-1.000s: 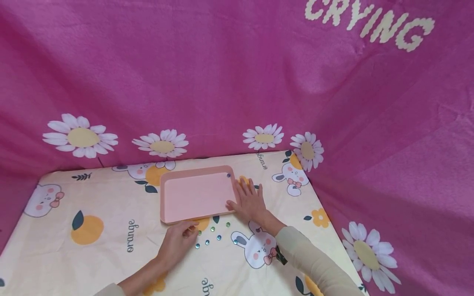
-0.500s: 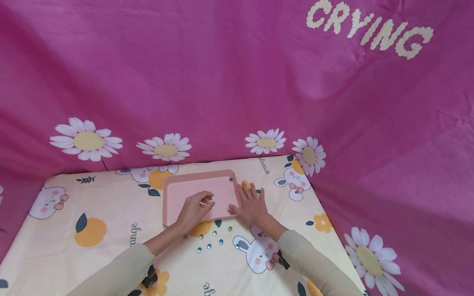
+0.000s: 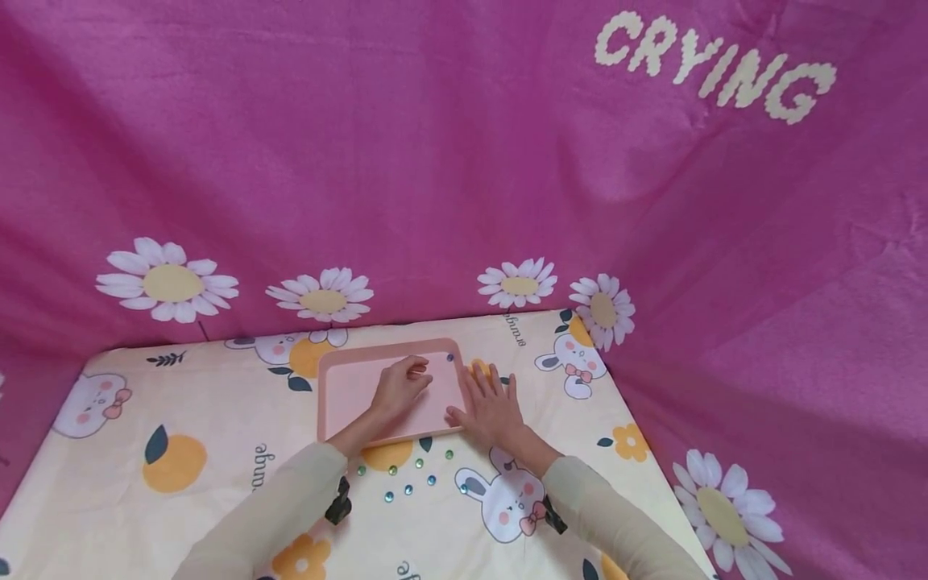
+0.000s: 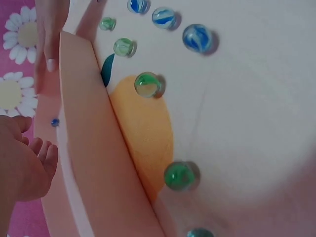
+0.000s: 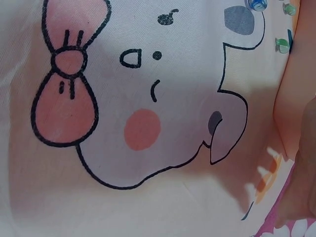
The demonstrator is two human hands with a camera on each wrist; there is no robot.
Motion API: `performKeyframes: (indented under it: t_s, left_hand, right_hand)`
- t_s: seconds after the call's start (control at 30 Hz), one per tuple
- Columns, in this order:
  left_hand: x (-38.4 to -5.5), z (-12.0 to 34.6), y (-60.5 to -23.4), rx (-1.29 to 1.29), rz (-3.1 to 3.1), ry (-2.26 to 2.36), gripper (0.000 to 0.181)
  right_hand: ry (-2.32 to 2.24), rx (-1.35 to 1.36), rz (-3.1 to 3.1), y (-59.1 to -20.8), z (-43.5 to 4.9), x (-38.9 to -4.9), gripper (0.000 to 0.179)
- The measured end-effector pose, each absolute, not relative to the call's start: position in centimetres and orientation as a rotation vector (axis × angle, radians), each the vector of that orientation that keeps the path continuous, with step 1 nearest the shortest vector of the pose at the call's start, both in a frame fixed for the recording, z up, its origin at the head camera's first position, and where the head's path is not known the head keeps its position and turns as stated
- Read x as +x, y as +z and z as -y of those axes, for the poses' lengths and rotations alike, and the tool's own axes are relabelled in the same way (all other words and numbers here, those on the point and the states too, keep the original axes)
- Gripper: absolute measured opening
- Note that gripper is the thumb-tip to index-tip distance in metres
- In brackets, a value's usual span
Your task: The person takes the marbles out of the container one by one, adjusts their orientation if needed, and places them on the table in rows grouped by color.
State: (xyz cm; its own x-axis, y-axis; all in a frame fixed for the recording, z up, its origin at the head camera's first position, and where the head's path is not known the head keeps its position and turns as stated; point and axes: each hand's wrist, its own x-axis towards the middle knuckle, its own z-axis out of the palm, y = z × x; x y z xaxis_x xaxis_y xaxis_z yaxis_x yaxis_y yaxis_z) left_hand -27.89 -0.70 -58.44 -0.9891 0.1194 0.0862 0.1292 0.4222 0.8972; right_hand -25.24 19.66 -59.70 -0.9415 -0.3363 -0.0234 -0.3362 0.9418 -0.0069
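Note:
My left hand (image 3: 401,388) is over the pink tray (image 3: 362,350), right of its middle, fingers bent. In the left wrist view its thumb and bent fingers (image 4: 48,158) show, but no marble is visible between them; whether one is hidden there I cannot tell. My right hand (image 3: 495,409) rests at the tray's right side with fingers spread and thumb over the rim. A dark blue marble (image 3: 450,357) lies in the tray's far right corner. Several green marbles (image 4: 148,85) and blue-and-white marbles (image 4: 197,38) lie on the cloth along the tray's near side.
A cream cloth (image 3: 217,403) printed with rabbits and oranges covers the table. Pink fabric with daisies (image 3: 406,201) hangs behind it and on the right. Dark wrist cameras (image 3: 338,503) sit under both sleeves.
My left hand has moved from the near edge of the tray, beside the green marbles, up and right over the tray. My right hand has stayed at the tray's right side.

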Motion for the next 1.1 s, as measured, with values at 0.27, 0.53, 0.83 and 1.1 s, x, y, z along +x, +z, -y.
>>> performKeyframes:
  t_s: [0.27, 0.53, 0.83, 1.1]
  left_hand:
    - [-28.7, -0.7, -59.5, -0.203, 2.69, -1.685, 0.03]
    - [-29.6, -1.6, -59.9, -0.147, 2.715, -1.646, 0.028]
    - [-30.8, -2.3, -59.7, -0.151, 2.667, -1.608, 0.025]
    - [-32.1, -3.1, -60.0, -0.167, 2.691, -1.575, 0.031]
  right_hand:
    - [-0.024, -0.528, -3.061, -59.4, -19.8, -25.1, 0.086]
    - [-0.011, -0.522, -3.052, -59.2, -19.6, -24.9, 0.086]
    - [-0.005, -0.526, -3.053, -59.3, -19.5, -25.1, 0.086]
    - [-0.041, -0.532, -3.061, -59.5, -19.6, -25.1, 0.086]
